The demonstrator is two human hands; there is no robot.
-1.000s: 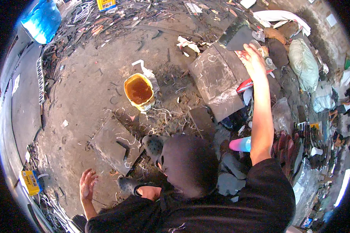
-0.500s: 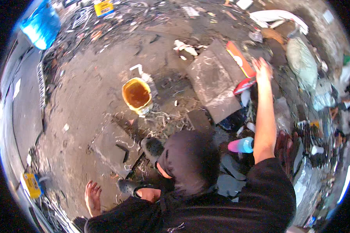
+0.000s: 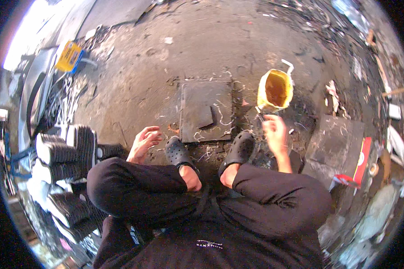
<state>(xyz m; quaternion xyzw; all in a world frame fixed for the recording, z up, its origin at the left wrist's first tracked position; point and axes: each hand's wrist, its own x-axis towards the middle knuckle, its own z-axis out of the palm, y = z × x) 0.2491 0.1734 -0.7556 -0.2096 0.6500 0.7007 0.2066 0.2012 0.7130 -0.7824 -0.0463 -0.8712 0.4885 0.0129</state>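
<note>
My left hand [image 3: 146, 142] hovers over the ground beside my left clog [image 3: 177, 151], its fingers loosely bent and apart with nothing seen in them. My right hand [image 3: 275, 133], blurred, is just below a yellow-rimmed container [image 3: 263, 99] holding brown stuff. Its fingers are drawn together, and a small thin dark thing shows at their tips; what it is I cannot make out. Between and beyond my feet lies a flat dark board [image 3: 197, 96] with a smaller dark piece [image 3: 205, 117] on it. My right clog [image 3: 240, 148] stands at the board's near right corner.
Stacks of dark, white-edged shoe soles [image 3: 58, 154] stand at my left. A yellow and blue box [image 3: 69, 57] is farther back there. To the right lie a worn dark sheet [image 3: 330, 143] and a red and orange box [image 3: 362, 162]. White string scraps litter the ground.
The view has swung left. My right arm has come back from the red and orange box to near the container. My left hand is now by my left clog, and the sole stacks have come into sight.
</note>
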